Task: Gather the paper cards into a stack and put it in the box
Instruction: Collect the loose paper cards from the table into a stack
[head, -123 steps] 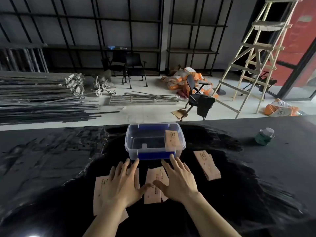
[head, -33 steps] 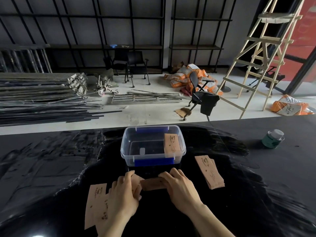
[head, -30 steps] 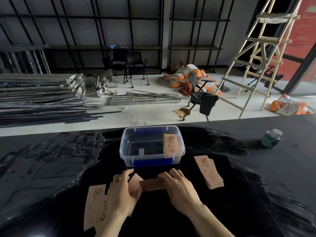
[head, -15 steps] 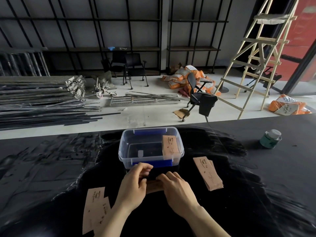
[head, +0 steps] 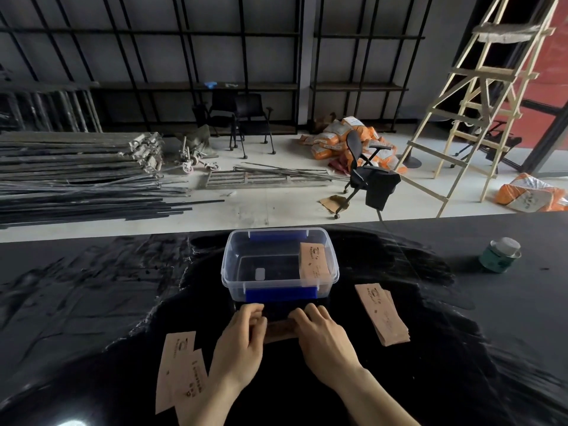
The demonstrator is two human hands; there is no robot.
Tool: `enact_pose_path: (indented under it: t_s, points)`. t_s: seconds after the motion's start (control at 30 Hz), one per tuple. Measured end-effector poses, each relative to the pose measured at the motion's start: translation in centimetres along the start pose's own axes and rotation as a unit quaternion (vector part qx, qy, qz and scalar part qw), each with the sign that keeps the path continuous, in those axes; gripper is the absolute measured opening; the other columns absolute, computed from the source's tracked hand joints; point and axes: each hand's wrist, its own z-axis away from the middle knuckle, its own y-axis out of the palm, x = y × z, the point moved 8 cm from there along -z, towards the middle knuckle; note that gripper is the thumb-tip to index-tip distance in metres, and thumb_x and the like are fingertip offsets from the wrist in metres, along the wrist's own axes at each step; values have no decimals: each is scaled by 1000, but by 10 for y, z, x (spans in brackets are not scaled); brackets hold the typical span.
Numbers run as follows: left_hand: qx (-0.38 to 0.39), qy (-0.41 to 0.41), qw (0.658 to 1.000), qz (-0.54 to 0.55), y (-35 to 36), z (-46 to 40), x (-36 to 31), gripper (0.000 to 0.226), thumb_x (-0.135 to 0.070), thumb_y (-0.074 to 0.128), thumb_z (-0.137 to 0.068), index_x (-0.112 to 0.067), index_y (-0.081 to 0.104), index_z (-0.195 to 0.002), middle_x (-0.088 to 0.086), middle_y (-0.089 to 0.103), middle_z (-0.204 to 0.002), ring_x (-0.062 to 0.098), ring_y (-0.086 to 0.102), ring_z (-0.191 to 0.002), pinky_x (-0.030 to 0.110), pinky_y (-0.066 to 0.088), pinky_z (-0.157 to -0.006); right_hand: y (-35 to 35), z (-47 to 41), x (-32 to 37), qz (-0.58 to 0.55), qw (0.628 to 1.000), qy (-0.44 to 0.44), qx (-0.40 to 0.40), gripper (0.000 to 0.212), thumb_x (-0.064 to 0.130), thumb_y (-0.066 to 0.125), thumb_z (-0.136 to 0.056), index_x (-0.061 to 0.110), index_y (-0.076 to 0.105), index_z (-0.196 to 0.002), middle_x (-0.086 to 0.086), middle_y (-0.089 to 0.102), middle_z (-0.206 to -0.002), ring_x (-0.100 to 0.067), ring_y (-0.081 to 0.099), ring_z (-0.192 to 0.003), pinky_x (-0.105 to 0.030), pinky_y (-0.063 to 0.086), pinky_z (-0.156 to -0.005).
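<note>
Nearest, loose cards (head: pixel 181 375) lie on the table (head: pixel 92 302) by the left hand (head: pixel 242 342); both hands, right hand (head: pixel 322 336) too, pinch a small card stack (head: pixel 279 332) with curled fingers. Beyond stands the box (head: pixel 279 265), holding one card (head: pixel 313 264).

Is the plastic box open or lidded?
Open: no lid on the plastic box; one paper card leans inside at its right wall.

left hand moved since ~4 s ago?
Yes. The left hand has shifted right and toward the box, off the cards it lay on, and now meets the right hand on a small stack.
</note>
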Motion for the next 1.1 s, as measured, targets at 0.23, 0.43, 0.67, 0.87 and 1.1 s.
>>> enact_pose_path:
  t_s: [0.23,0.43,0.67,0.87,1.1]
  points:
    - [-24,-183,915,-360,-86,14,34,56,-56,61,-78,-26,48,-123,1,51,-127,24,57,-117,39,51,-88,4,-5,1,1,1000,-1,11,49,18,63,-96,26,44,-140,-1,54,-130,-24,53,-118,-37,58,-80]
    - [114,-281,892,-335,-88,23,67,89,-64,80,-65,-27,36,-133,1,38,-132,27,59,-117,38,51,-79,5,-7,1,-13,1000,0,8,42,24,60,-99,28,45,-139,1,55,-129,-22,53,-117,-37,59,-81]
    - [17,-169,965,-200,-78,15,52,75,-12,74,-82,-37,36,-141,0,41,-135,21,64,-89,25,52,-62,5,-7,3,-14,1000,-5,26,45,25,62,-98,29,45,-140,2,54,-129,-21,51,-118,-35,58,-81]
    - [-40,-71,992,-99,-73,6,26,51,-6,74,-86,-27,50,-126,-13,64,-112,10,64,-86,18,47,-68,4,-5,8,-25,999,-25,40,46,29,63,-98,31,45,-140,3,53,-127,-19,50,-116,-28,52,-77]
    - [44,-7,996,-83,-43,-18,-9,23,-14,66,-96,-36,67,-104,-21,73,-96,0,70,-93,28,58,-89,4,-6,11,-47,999,-11,24,49,25,62,-100,26,42,-145,0,55,-133,-21,52,-121,-35,56,-89]
